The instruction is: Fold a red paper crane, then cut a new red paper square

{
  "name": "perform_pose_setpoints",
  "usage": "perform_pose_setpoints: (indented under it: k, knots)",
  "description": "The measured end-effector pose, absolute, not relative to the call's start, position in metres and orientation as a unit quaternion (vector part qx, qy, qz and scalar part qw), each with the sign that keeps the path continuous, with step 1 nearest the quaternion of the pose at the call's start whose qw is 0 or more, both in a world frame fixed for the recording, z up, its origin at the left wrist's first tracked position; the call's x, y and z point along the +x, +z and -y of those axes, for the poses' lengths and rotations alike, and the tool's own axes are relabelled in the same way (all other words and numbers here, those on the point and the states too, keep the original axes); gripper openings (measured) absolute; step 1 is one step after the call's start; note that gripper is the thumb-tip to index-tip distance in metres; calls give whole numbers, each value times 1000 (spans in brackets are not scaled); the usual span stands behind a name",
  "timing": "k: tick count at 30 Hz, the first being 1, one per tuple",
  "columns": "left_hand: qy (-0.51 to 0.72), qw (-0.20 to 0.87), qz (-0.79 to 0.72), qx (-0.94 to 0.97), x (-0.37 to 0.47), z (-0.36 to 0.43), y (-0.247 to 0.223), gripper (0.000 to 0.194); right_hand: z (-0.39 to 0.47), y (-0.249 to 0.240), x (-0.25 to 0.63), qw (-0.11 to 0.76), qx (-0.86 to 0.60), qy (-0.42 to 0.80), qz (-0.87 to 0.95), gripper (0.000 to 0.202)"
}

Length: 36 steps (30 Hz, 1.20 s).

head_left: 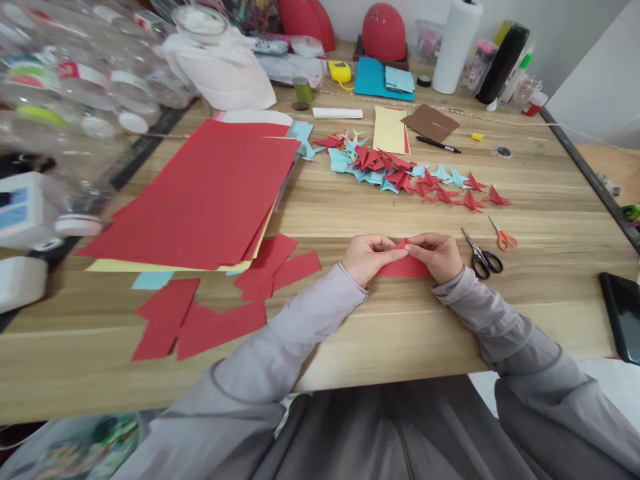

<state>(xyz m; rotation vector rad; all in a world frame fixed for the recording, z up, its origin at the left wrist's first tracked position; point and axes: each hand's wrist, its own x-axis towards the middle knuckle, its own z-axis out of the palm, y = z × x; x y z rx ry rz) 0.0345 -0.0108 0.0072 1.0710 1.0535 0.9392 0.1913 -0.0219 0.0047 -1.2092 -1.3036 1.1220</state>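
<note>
A small folded piece of red paper (404,268) is pinched between both hands, just above the wooden table. Its pointed tip shows between the thumbs. My left hand (369,257) grips the left side, thumb on top and fingers behind. On the right side my right hand (439,257) holds it the same way. Black-handled scissors (481,256) lie just right of my right hand, with small orange-handled scissors (503,235) beyond them. Past my hands lies a cluster of folded red paper cranes (400,175) mixed with light blue ones (456,177).
Stacked red sheets (210,193) and loose red paper pieces (220,327) lie to the left. Plastic bottles (85,87) crowd the far left. A yellow tape measure (340,71), brown paper (430,123) and black pen (439,145) lie farther back. A phone (623,317) rests at the right edge.
</note>
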Motion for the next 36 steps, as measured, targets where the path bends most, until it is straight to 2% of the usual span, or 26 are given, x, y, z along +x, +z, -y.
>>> perform_pose_setpoints:
  k: [17, 20, 24, 27, 30, 36]
  knots:
    - [399, 571, -483, 531, 37, 13, 13, 33, 23, 7, 189, 480, -480, 453, 578, 24]
    - [399, 597, -474, 510, 37, 13, 14, 30, 23, 7, 189, 489, -486, 444, 572, 22]
    - [416, 700, -430, 390, 36, 13, 17, 31, 22, 8, 190, 512, -516, 439, 528, 20]
    - [365, 747, -434, 347, 36, 14, 19, 33, 21, 9, 190, 516, -528, 450, 503, 20]
    - [333, 752, -453, 344, 36, 15, 20, 33, 21, 8, 190, 510, -536, 448, 502, 20]
    - [350, 734, -468, 345, 37, 18, 22, 30, 21, 9, 190, 499, -534, 444, 518, 22]
